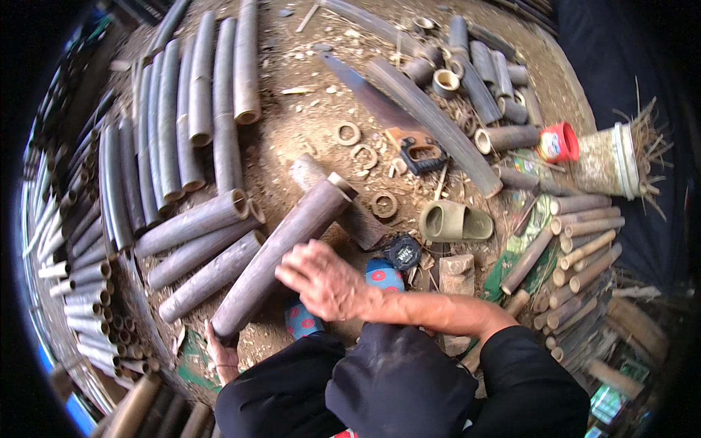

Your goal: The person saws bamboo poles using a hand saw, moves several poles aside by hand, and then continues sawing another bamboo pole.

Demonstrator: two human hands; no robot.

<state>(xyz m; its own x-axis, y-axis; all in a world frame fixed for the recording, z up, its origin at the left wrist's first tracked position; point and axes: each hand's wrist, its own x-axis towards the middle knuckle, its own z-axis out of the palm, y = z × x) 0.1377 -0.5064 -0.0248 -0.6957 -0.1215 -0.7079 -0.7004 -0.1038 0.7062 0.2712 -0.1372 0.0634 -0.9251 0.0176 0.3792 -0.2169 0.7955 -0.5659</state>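
Observation:
A thick grey-brown bamboo tube lies slanted before me, its far end propped across another bamboo piece on the ground. At the tube's near end is my left hand, holding it from below; its fingers are mostly hidden. My right hand is over the tube's right side, back of the hand up, fingers loosely bent and apart. Whether its fingertips touch the bamboo I cannot tell. Both my feet, in blue patterned socks, are just beyond my lap. A black tape measure lies by the right foot.
Long bamboo poles lie in rows at the left, with stacked cut tubes nearer. A handsaw, bamboo rings and a green slipper lie ahead. To the right are a red container, a white bucket and short bamboo pieces.

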